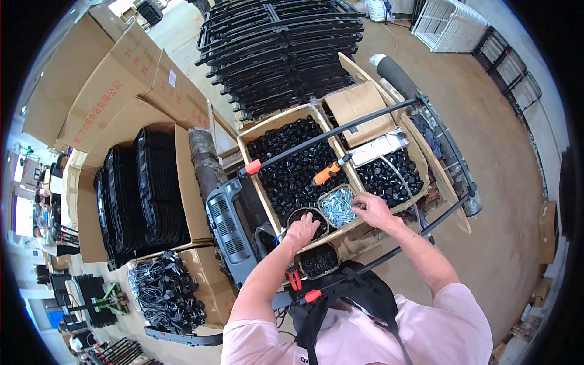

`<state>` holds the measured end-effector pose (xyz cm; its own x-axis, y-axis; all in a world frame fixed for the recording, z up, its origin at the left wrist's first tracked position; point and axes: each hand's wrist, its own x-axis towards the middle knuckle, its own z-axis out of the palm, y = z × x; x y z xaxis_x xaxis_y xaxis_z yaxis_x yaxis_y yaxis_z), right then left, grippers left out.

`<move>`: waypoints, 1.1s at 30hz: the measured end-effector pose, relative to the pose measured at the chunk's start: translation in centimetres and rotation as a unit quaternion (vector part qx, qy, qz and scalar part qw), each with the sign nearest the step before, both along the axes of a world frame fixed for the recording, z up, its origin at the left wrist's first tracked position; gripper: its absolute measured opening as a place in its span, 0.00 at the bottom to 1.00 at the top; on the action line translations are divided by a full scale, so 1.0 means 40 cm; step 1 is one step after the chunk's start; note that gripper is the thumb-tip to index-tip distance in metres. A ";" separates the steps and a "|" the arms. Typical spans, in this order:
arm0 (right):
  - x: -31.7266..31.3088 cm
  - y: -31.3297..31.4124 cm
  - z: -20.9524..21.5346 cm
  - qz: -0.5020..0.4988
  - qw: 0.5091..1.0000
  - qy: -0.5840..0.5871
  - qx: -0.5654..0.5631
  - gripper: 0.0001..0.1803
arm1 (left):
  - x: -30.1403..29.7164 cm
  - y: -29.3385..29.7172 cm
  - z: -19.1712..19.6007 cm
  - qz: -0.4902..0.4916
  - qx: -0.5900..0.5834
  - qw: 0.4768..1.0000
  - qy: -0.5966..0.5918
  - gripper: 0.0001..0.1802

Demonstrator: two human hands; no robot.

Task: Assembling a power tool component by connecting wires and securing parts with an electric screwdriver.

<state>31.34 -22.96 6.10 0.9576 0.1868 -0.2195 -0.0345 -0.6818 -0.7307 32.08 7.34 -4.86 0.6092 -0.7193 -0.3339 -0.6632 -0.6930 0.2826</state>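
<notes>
My left hand (302,230) reaches down into a small tub of small dark parts (319,233), its visible fingers apart and their tips among the parts. My right hand (372,210) is at the right edge of a tub of silver screws (338,207). Its fingers are drawn together; whatever lies between them is too small to tell. An orange-handled power driver (326,174) lies on black caps (286,152) in the wooden bin behind the screws. Around my arms runs a black tubular frame (389,250) with red end pieces (252,166).
A grey plastic housing (230,228) stands left of the bins. Further left are a carton of black panels (159,188) and a box of coiled cables (167,292). More black caps (389,182) fill the right bin, under a cardboard piece (359,112). Stacked black frames (280,55) stand behind.
</notes>
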 end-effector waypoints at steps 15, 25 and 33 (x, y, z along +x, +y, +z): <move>0.111 0.130 -0.158 0.063 0.997 0.041 -0.007 0.19 | -0.013 -0.015 -0.003 0.120 0.012 0.993 0.002 0.13; 0.145 0.137 -0.218 -0.036 0.986 0.140 0.085 0.16 | -0.010 -0.012 0.005 0.440 -0.187 0.866 0.148 0.17; 0.233 0.151 -0.244 -0.204 0.933 0.226 0.191 0.41 | -0.067 0.051 0.086 0.520 -0.573 0.382 0.506 0.09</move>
<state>40.68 -16.92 -3.66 0.7917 -0.0259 -0.6104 -0.5981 -0.2364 -0.7658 29.42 9.40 -1.40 0.7407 -0.2918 -0.6052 0.6522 0.5288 0.5432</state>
